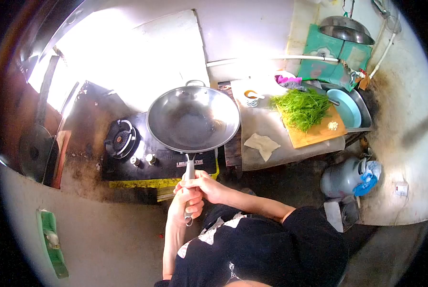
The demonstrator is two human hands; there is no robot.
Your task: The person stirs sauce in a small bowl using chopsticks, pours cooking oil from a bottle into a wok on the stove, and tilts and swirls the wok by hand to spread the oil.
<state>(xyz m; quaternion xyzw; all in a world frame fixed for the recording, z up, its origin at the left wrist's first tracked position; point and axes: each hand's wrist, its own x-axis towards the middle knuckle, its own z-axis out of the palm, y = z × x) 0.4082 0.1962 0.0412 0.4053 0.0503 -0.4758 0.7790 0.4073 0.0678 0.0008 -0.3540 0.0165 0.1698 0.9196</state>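
Two bare hands were joined on one long handle. The left hand was closed around the end of the handle, fingers curled into a fist, its forearm raised almost straight from below. The right hand was wrapped about the handle just ahead of it, thumb laid across the metal, its forearm slanted in from the right.

By this grip the grey, round-bottomed metal wok was held over the right half of the black, smooth-topped gas cooktop. A single small loop was fixed to its far rim; whether its base was supported from beneath could not be told. Along the cooktop's near edge two round metallic knobs were set, and one black ring-shaped burner was exposed toward its left edge.

On the grey-covered tabletop, one crumpled beige cloth was spread near the near left corner. Toward the right edge, one rectangular wooden board was heaped with feathery green leaves; one small pile of white chopped bits was gathered near its right edge. Toward the tabletop's far left corner, one patterned cup was placed, with a white spoon in it.
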